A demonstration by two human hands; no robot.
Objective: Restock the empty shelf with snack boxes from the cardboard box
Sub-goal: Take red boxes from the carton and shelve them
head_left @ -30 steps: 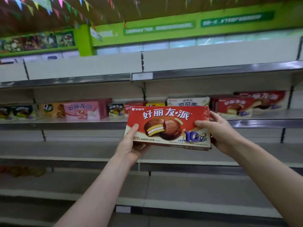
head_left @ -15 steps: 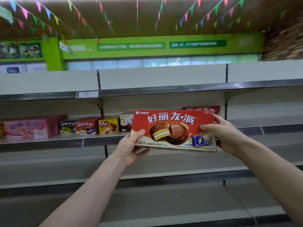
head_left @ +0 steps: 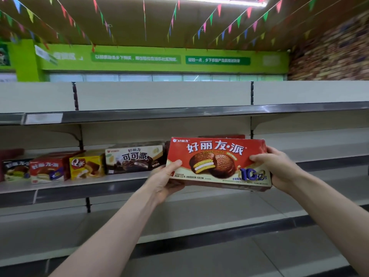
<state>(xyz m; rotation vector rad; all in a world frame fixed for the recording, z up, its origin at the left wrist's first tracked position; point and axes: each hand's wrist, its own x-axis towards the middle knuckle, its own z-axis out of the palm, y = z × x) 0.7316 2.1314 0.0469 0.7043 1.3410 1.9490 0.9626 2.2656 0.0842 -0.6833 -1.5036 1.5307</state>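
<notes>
A wide red snack box (head_left: 217,156) with a chocolate pie picture is held upright in front of the middle shelf (head_left: 319,156). My left hand (head_left: 165,180) grips its lower left corner, thumb on the front. My right hand (head_left: 277,168) grips its right end, fingers curled over the face. Behind it the top edge of another red box (head_left: 221,136) shows on the shelf. The cardboard box is out of view.
On the same shelf to the left stand a cream cocoa-pie box (head_left: 134,157), a yellow box (head_left: 86,164), a red box (head_left: 49,168) and a dark box (head_left: 16,169). The shelf to the right is bare, as are the upper shelf (head_left: 179,111) and lower shelves (head_left: 199,216).
The view has swung right along the shelving and up, so the boxes on the shelf slid left. Both hands kept their hold on the red box, which has come nearer to the shelf.
</notes>
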